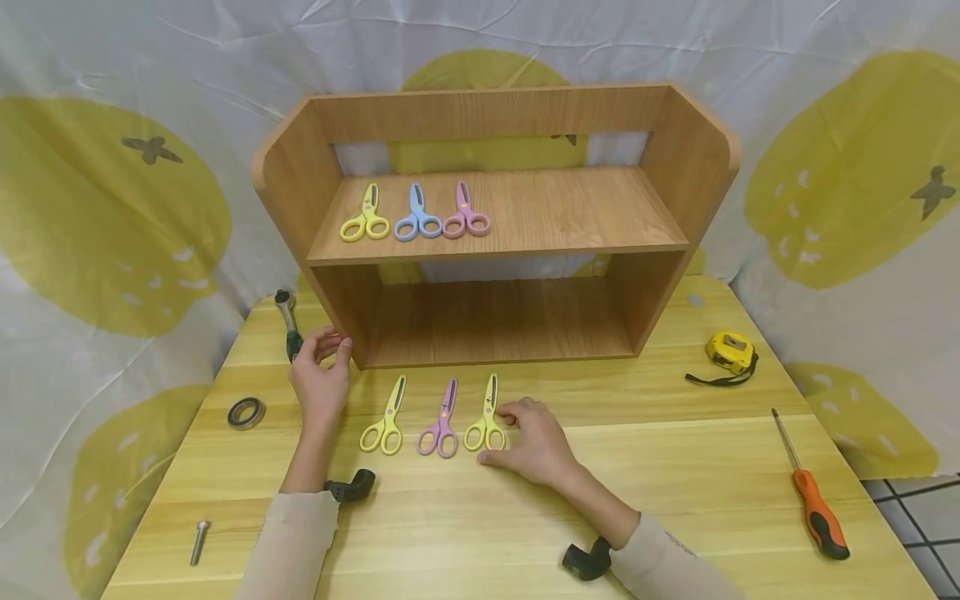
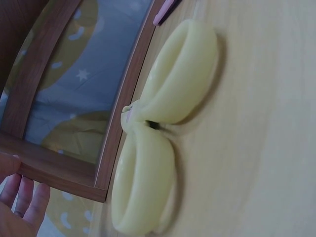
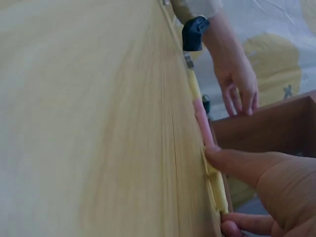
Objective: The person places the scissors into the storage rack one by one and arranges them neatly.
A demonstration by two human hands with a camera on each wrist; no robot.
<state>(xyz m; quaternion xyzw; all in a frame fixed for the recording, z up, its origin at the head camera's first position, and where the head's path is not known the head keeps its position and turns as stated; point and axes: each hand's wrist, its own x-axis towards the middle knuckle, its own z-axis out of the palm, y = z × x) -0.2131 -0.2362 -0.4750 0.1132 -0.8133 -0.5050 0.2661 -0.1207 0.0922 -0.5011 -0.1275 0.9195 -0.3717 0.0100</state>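
Observation:
Near the middle of the table lies a row of three scissors: yellow scissors (image 1: pixel 382 427) at the left, pink scissors (image 1: pixel 441 427), and yellow scissors (image 1: pixel 483 431) at the right. My right hand (image 1: pixel 534 446) is beside the right pair, thumb by its handle loops and fingers by its pivot. Thumb and fingers are spread apart; the pair lies flat on the table. My left hand (image 1: pixel 321 379) touches the lower left side panel of the wooden shelf (image 1: pixel 487 265), thumb at the front edge, fingers on the outer side. Close up in the left wrist view are yellow handles (image 2: pixel 148 180).
Yellow scissors (image 1: pixel 365 223), blue scissors (image 1: pixel 417 223) and pink scissors (image 1: pixel 466 221) lie on the upper shelf board. A ratchet (image 1: pixel 287 317), a bearing (image 1: pixel 246 412) and a bolt (image 1: pixel 199 542) are at the left. A tape measure (image 1: pixel 730 352) and a screwdriver (image 1: pixel 813 504) are at the right.

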